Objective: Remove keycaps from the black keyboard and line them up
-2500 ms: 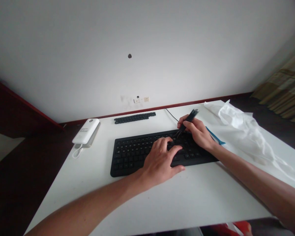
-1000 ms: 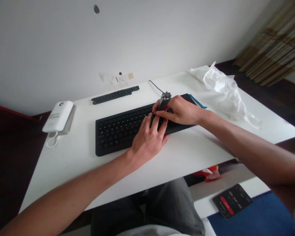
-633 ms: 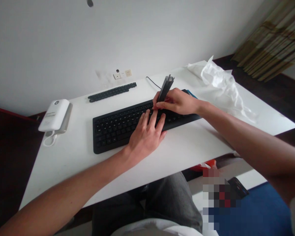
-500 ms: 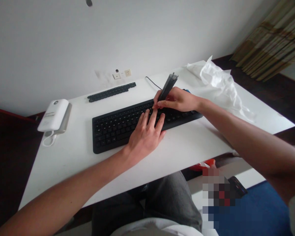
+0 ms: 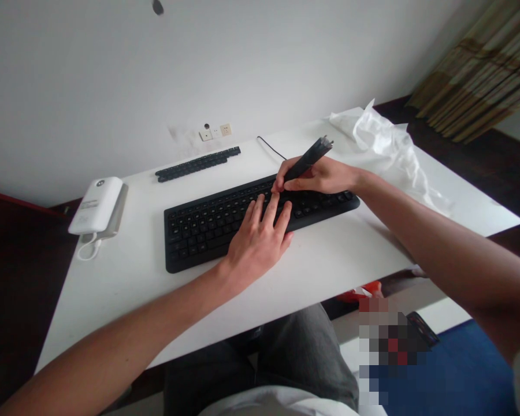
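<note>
Right now the black keyboard [image 5: 212, 218] lies on the white table [image 5: 130, 300], set at a slight slant in front of the seated person. The left hand [image 5: 257, 240] is laid palm down over its near edge, fingers spread, their tips resting on the middle keys. Beside them, the right hand [image 5: 320, 176] is closed around a slim dark tool [image 5: 309, 157], pen fashion; the shaft leans toward the person's right, and I can't make out its lower end behind the fingers. The fingertips of both hands nearly meet above the keys. Beyond the keyboard, nearer the wall, sit rows of black keycaps [image 5: 195, 164]. Over on the person's left, a white power bank [image 5: 97, 202] with a looped white cable [image 5: 89, 248] rests on a flat grey slab [image 5: 120, 208]. Crumpled white plastic [image 5: 385, 144] sprawls across the table's far right.
</note>
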A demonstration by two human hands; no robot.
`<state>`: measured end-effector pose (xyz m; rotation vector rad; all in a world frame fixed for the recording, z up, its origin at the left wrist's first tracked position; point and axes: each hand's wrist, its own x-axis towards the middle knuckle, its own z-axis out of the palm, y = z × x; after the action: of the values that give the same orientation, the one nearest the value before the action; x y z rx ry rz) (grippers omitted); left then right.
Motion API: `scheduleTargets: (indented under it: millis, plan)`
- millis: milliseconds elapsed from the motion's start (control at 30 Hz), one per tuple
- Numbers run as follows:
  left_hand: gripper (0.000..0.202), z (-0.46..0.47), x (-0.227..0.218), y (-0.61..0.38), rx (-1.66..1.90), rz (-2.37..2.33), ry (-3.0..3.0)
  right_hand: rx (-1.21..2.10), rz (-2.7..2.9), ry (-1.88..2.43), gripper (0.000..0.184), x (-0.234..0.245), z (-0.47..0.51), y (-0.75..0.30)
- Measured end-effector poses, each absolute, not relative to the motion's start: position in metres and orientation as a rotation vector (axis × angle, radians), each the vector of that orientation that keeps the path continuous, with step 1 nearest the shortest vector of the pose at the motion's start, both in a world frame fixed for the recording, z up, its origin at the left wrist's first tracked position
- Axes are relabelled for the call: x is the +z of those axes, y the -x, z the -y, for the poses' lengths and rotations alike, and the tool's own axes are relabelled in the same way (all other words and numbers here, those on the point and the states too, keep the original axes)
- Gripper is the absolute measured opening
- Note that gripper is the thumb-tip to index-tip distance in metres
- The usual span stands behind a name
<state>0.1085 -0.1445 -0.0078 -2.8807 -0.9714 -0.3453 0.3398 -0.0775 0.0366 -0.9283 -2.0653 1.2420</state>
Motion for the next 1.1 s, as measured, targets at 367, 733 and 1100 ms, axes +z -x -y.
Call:
scheduleTargets:
  millis: [367, 733, 1100]
  plan:
    - [0.078, 0.142, -0.002, -0.107, -0.441, 0.972, 2.881, 0.710, 1.832, 1.119, 0.046, 0.024, 0.071, -0.337]
    - [0.078, 0.107, -0.004, -0.100, -0.937, 0.912, 2.805, 0.814, 1.798, 0.992, 0.059, 0.021, 0.095, -0.309]
    - [0.052, 0.103, -0.010, -0.102, -1.123, 1.177, 2.863, 0.664, 2.123, 1.040, 0.037, 0.024, 0.089, -0.319]
